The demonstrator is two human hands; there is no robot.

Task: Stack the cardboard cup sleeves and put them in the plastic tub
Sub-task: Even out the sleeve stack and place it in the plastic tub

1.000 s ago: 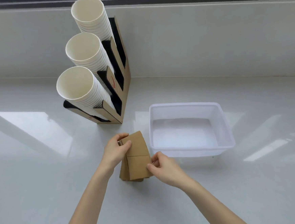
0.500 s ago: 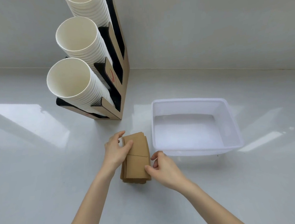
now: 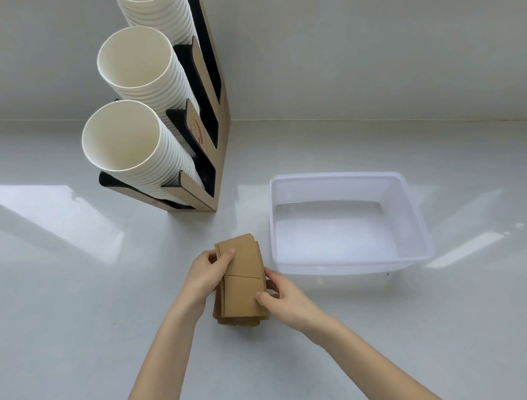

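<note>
A stack of flat brown cardboard cup sleeves [image 3: 241, 280] lies on the white counter just left of the plastic tub [image 3: 415, 219]. The sleeves are roughly lined up, with a few edges sticking out at the near end. My left hand [image 3: 206, 275] grips the stack's left side, thumb on the top sleeve. My right hand [image 3: 284, 296] holds the right side near the lower corner, thumb on top. The clear tub stands with nothing in it, its near left corner a short way from my right hand.
A cardboard cup holder [image 3: 208, 115] with three leaning stacks of white paper cups [image 3: 125, 138] stands at the back left. A pale wall [image 3: 370, 49] rises behind the glossy white counter [image 3: 75, 309], which stretches to both sides.
The view has tilted down and nearer. Both hands stay on the sleeve stack; my right hand has closed in against its right edge and the sleeves look more squared up.
</note>
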